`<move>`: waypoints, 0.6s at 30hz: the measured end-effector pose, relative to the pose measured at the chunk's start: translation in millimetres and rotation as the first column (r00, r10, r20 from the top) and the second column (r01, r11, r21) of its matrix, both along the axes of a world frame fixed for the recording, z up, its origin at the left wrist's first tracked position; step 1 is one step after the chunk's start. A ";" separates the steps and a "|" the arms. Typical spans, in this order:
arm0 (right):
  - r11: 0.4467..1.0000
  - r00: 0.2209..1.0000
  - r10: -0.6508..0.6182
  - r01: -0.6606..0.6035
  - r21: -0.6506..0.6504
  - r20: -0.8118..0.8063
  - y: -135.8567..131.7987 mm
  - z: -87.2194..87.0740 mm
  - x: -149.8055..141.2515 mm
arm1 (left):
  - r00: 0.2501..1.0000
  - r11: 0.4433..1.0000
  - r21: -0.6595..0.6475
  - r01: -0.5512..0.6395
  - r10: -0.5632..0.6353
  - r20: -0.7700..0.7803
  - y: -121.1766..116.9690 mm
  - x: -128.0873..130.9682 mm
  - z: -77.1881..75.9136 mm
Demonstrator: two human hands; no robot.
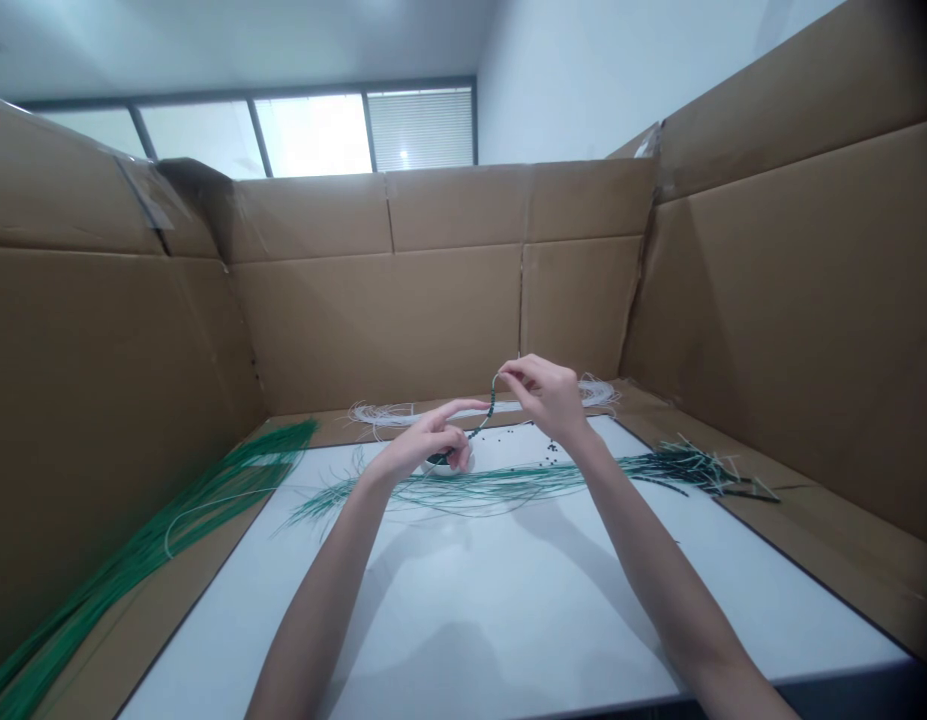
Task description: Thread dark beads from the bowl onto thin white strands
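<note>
Hands (545, 395) pass freely above green strands (463, 485); cardboard walls (373, 330) block far side and both flanks.

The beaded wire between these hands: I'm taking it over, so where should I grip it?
Probably the beaded middle of the wire, from the far side: it stands as a thin arc between the right hand and the left hand, which cover its ends and the near side, and beads grip better than bare wire.

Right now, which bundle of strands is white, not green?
The white strand bundle at the far side; the left bundle and the middle bundle are both green.
</note>
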State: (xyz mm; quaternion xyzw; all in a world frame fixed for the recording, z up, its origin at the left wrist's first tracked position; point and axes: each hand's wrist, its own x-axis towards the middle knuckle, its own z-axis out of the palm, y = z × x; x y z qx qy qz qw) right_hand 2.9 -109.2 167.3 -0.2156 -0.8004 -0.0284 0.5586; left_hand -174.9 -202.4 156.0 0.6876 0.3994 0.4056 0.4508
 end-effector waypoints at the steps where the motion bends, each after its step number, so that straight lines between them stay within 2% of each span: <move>1: 1.000 1.000 -0.002 0.002 -0.001 0.001 0.3 -0.1 0.0 | 1.000 1.000 0.002 0.000 0.000 -0.002 0.3 -0.2 -0.2; 6: 1.000 1.000 -0.013 0.013 -0.009 0.007 3.1 -0.9 0.5 | 0.999 1.000 -0.005 -0.018 0.018 -0.037 1.1 -6.3 0.4; 10: 0.999 0.995 0.025 -0.023 -0.025 0.097 1.0 -3.3 -3.8 | 0.983 0.984 0.038 -0.174 0.176 -0.044 4.9 -8.7 -0.6; 12: 0.998 0.987 0.056 -0.053 -0.027 0.154 -2.3 -5.4 -8.4 | 0.960 0.955 0.119 -0.271 0.276 -0.033 9.7 -4.9 -4.5; 15: 0.998 0.977 0.066 -0.063 -0.021 0.202 -6.9 -8.4 -14.8 | 0.909 0.876 0.262 -0.405 0.418 0.010 18.7 3.8 -13.6; 18: 0.999 0.970 0.044 -0.043 -0.007 0.237 -7.5 -9.3 -16.9 | 0.872 0.824 0.305 -0.478 0.487 0.050 24.9 9.3 -20.9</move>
